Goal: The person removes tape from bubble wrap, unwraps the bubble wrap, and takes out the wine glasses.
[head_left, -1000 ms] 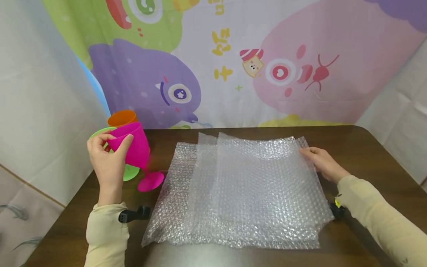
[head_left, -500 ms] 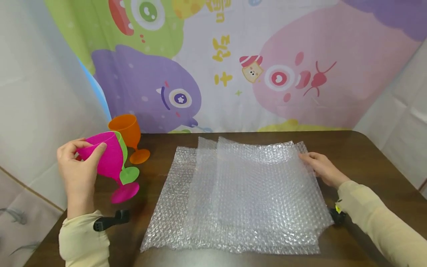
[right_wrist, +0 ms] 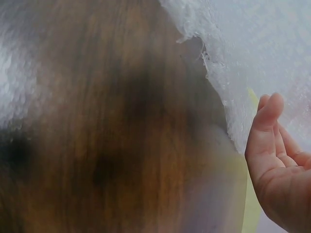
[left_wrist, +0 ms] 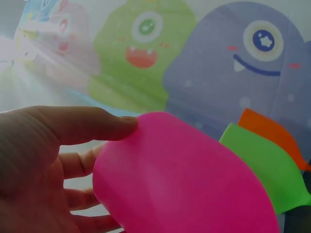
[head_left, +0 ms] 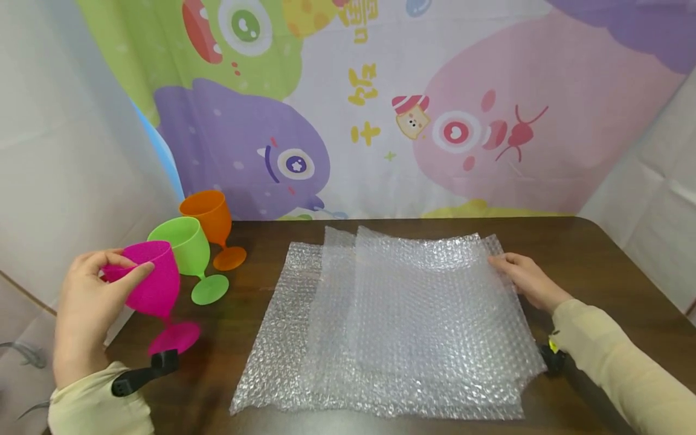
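At the left of the head view my left hand pinches the rim of a pink plastic goblet, thumb on one side and fingers on the other. In the left wrist view the thumb presses on the pink bowl. The goblet stands near upright at the table's left side; whether its foot touches the table I cannot tell. My right hand pinches the right edge of the top sheet of bubble wrap with thumb and fingertips. Several overlapping sheets lie mid-table.
Behind the pink goblet stand a green goblet and an orange goblet, in a slanting row. The brown wooden table ends at the back against a cartoon-printed curtain. White cloth hangs at both sides.
My left hand has brought the pink goblet left and toward me, away from in front of the green and orange goblets. The right hand stays at the bubble wrap's edge.
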`<act>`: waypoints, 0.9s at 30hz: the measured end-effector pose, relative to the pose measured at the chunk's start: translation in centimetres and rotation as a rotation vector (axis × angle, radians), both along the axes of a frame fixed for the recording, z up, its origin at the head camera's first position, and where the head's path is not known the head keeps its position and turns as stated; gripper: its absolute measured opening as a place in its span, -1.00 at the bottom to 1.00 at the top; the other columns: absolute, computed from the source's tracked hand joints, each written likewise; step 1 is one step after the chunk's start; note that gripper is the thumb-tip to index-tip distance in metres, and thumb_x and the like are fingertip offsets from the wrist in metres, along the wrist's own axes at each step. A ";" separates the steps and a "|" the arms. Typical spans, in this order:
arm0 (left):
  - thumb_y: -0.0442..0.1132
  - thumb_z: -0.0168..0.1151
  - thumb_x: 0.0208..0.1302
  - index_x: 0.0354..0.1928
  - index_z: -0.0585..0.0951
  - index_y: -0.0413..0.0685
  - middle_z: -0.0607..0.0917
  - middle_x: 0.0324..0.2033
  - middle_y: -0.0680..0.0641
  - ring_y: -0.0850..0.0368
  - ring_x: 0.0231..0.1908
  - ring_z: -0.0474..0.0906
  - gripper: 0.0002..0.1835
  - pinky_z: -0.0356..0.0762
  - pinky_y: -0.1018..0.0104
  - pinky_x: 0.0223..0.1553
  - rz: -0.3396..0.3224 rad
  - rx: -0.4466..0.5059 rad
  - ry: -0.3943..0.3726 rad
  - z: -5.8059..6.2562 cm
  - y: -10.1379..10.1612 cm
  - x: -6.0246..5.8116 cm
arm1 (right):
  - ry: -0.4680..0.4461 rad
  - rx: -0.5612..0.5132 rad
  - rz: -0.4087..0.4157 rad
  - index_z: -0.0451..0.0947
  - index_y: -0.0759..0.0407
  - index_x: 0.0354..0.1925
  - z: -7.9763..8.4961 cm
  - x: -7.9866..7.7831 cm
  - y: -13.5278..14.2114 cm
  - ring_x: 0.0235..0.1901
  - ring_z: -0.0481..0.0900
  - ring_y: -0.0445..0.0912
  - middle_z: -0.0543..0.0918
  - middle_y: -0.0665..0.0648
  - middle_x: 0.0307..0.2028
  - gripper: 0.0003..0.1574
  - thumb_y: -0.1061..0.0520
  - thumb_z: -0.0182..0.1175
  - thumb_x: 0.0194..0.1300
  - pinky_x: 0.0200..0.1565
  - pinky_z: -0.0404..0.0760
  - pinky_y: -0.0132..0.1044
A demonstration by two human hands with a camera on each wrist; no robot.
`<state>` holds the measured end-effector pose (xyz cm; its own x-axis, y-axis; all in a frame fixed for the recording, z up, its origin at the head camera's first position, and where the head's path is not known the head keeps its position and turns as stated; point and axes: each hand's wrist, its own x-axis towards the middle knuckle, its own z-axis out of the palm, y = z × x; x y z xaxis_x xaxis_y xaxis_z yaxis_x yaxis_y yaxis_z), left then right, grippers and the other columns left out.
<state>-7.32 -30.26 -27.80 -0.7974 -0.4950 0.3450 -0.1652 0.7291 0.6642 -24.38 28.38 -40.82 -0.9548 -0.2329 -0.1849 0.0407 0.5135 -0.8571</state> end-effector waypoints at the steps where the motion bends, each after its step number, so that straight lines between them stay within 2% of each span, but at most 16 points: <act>1: -0.03 0.26 0.09 -0.33 0.55 -0.28 0.40 -0.03 -0.06 0.17 -0.09 0.25 -0.62 0.19 0.40 -0.31 0.002 -0.025 -0.015 0.0 -0.1 0.1 | 0.000 -0.003 0.004 0.07 0.52 0.22 0.0 0.0 0.0 0.13 0.24 0.27 0.16 0.50 0.22 -0.02 -0.34 -0.19 0.30 -0.03 0.42 0.09; 4: 0.02 0.24 0.10 -0.24 0.56 -0.38 0.37 0.08 -0.25 -0.08 -0.06 0.24 -0.51 0.17 0.36 -0.31 0.020 -0.050 -0.064 0.1 -0.4 0.4 | 0.002 0.003 0.011 0.04 0.52 0.24 0.1 -0.1 0.0 0.15 0.22 0.30 0.15 0.51 0.23 0.00 -0.34 -0.20 0.31 -0.01 0.39 0.15; 6: 0.04 0.24 0.09 -0.22 0.58 -0.38 0.42 0.03 -0.26 0.02 -0.13 0.27 -0.48 0.18 0.33 -0.33 0.027 -0.067 -0.084 0.1 -0.6 0.5 | -0.003 0.003 0.017 -0.01 0.53 0.26 0.1 -0.1 0.0 0.17 0.18 0.33 0.11 0.52 0.24 0.02 -0.33 -0.21 0.31 0.03 0.33 0.21; 9: 0.10 0.25 0.06 -0.23 0.61 -0.31 0.54 -0.19 0.03 0.31 -0.25 0.26 -0.47 0.20 0.32 -0.36 0.035 -0.082 -0.112 0.0 -1.0 0.8 | -0.007 0.006 0.019 -0.03 0.54 0.27 0.0 -0.1 0.0 0.17 0.18 0.33 0.10 0.53 0.25 0.02 -0.33 -0.21 0.32 0.04 0.33 0.21; 11: 0.14 0.25 0.05 -0.25 0.64 -0.24 0.49 -0.37 0.27 0.37 -0.30 0.26 -0.48 0.22 0.33 -0.39 0.034 -0.115 -0.134 -0.1 -1.2 0.9 | -0.010 0.004 0.018 -0.02 0.54 0.27 -0.1 -0.1 0.0 0.17 0.19 0.32 0.10 0.53 0.25 0.01 -0.32 -0.21 0.32 0.03 0.35 0.20; 12: 0.14 0.26 0.04 -0.26 0.65 -0.23 0.51 -0.39 0.27 0.35 -0.29 0.30 -0.49 0.23 0.33 -0.40 0.031 -0.129 -0.143 -0.2 -1.2 1.0 | -0.010 0.004 0.018 -0.01 0.54 0.27 -0.1 -0.1 0.0 0.16 0.20 0.31 0.11 0.52 0.24 0.00 -0.32 -0.21 0.32 0.02 0.35 0.19; 14: 0.13 0.26 0.05 -0.27 0.66 -0.24 0.60 -0.38 0.18 0.17 -0.25 0.40 -0.50 0.23 0.33 -0.43 0.025 -0.156 -0.152 -0.3 -1.2 1.0 | -0.009 0.004 0.015 0.00 0.53 0.27 -0.1 -0.2 0.0 0.16 0.20 0.30 0.12 0.51 0.24 -0.01 -0.31 -0.21 0.33 0.03 0.35 0.19; 16: 0.11 0.25 0.07 -0.28 0.66 -0.26 0.65 -0.25 -0.09 -0.08 -0.18 0.42 -0.51 0.22 0.32 -0.45 0.028 -0.179 -0.150 -0.4 -1.2 0.9 | -0.008 0.002 0.011 0.01 0.53 0.26 -0.2 -0.2 0.0 0.16 0.20 0.30 0.12 0.51 0.24 -0.02 -0.31 -0.21 0.33 0.03 0.35 0.19; 18: 0.07 0.26 0.07 -0.28 0.65 -0.30 0.57 -0.08 -0.31 -0.20 -0.12 0.42 -0.52 0.22 0.31 -0.46 0.026 -0.178 -0.133 -0.5 -1.1 0.7 | -0.009 0.003 0.008 0.01 0.52 0.26 -0.2 -0.2 0.0 0.17 0.20 0.30 0.12 0.51 0.24 -0.03 -0.30 -0.21 0.33 0.04 0.34 0.19; 21: 0.05 0.27 0.07 -0.30 0.65 -0.31 0.57 -0.07 -0.31 -0.15 -0.15 0.42 -0.53 0.23 0.33 -0.47 0.039 -0.165 -0.119 -0.6 -1.1 0.6 | -0.017 0.003 0.005 0.01 0.53 0.26 -0.2 -0.1 0.0 0.16 0.21 0.30 0.12 0.52 0.24 -0.02 -0.30 -0.20 0.33 0.04 0.34 0.19; 25: 0.05 0.26 0.08 -0.28 0.64 -0.33 0.56 -0.06 -0.33 -0.15 -0.15 0.40 -0.52 0.23 0.32 -0.46 0.035 -0.143 -0.141 -0.8 -1.3 0.5 | -0.020 0.000 0.003 0.02 0.53 0.25 -0.1 0.0 -0.1 0.14 0.24 0.29 0.14 0.52 0.23 -0.02 -0.30 -0.19 0.32 0.01 0.37 0.16; 27: 0.06 0.25 0.08 -0.28 0.63 -0.33 0.54 -0.03 -0.35 -0.21 -0.08 0.39 -0.51 0.23 0.31 -0.44 0.026 -0.131 -0.150 -0.9 -1.5 0.5 | -0.013 -0.003 0.001 0.04 0.53 0.25 0.0 0.0 -0.1 0.13 0.25 0.28 0.16 0.51 0.22 -0.03 -0.31 -0.19 0.32 0.00 0.39 0.13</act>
<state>-6.87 -31.74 -28.71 -0.8324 -0.4747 0.2859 -0.2749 0.8017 0.5307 -24.37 28.25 -40.84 -0.9521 -0.2343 -0.1963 0.0513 0.5107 -0.8582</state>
